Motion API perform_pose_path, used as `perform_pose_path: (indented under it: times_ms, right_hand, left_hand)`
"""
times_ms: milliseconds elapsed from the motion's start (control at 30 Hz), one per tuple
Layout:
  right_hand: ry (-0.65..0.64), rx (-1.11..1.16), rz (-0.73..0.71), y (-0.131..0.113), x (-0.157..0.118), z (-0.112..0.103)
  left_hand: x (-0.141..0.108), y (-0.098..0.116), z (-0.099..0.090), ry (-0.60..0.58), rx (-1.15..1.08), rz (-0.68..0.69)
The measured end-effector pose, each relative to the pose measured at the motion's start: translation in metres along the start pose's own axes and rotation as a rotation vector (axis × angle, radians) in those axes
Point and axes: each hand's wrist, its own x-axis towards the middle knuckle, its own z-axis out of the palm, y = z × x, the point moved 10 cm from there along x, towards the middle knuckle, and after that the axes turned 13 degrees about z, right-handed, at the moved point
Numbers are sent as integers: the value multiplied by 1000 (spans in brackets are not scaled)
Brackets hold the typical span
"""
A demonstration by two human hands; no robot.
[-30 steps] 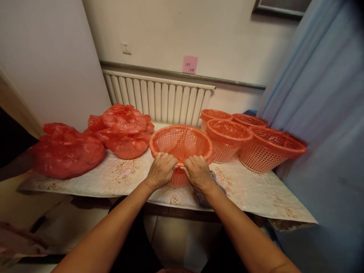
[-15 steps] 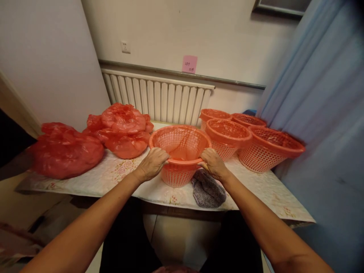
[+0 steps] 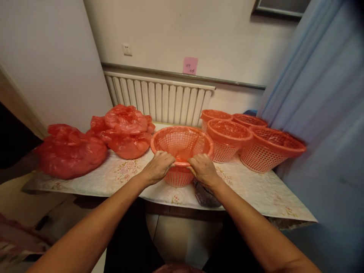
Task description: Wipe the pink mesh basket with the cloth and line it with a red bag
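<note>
A red-orange perforated plastic basket [image 3: 179, 178] stands upright on the table in front of me, lined with a thin red plastic bag [image 3: 187, 146]. My left hand [image 3: 159, 167] is closed over the near rim, left of its middle. Just across a small gap, my right hand [image 3: 203, 170] grips the same rim to the right. Both sets of fingers curl over the edge where the bag folds outward. Partly hidden under my right hand lies a dark grey knitted cloth item [image 3: 207, 197].
Several lined baskets [image 3: 227, 140] are grouped at the right beside a blue curtain [image 3: 321, 113]. Filled red plastic bags [image 3: 74, 155] sit at the left. A flowered cloth [image 3: 250, 193] covers the table; a radiator [image 3: 165, 102] is behind it. A person's dark sleeve [image 3: 17, 140] shows far left.
Both hands have come closer together along the near rim of the basket. My right hand and forearm now cover more of the grey knitted item. The view has shifted slightly.
</note>
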Motion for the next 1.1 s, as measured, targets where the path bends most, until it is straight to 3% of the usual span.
perform_pose_path:
  times_ms: [133, 233, 333, 400, 467, 533, 567, 700, 767, 933, 1100]
  right_hand:
    - [-27, 58, 6, 25, -5, 0]
    - [-62, 92, 10, 29, -7, -1]
    - [-64, 91, 26, 27, -5, -1]
    - [-47, 89, 40, 26, -1, -1]
    - [-28, 103, 50, 24, 2, 1]
    - [-9, 122, 57, 23, 6, 2]
    - [-1, 130, 60, 22, 7, 3]
    - [33, 152, 69, 20, 10, -6]
    - [56, 160, 74, 19, 10, -18]
    - [132, 223, 94, 24, 3, -70]
    - [266, 282, 193, 64, -26, -130]
  left_hand:
    - [0, -3, -5, 36, -47, -17]
    - [-9, -3, -22, 219, -67, -80]
    - [-55, -22, -37, 562, 25, -337]
    - [-101, -40, -20, 685, 96, -597]
    - [-135, -55, 22, 580, 102, -767]
    - [-156, -64, 80, 287, 80, -869]
    - [-164, -62, 101, 225, 63, -877]
    - [-184, -43, 158, 99, 15, -848]
    - [-185, -31, 174, 15, 58, -772]
    - [-191, -30, 188, -101, 220, -743]
    - [-189, -30, 188, -102, 247, -731]
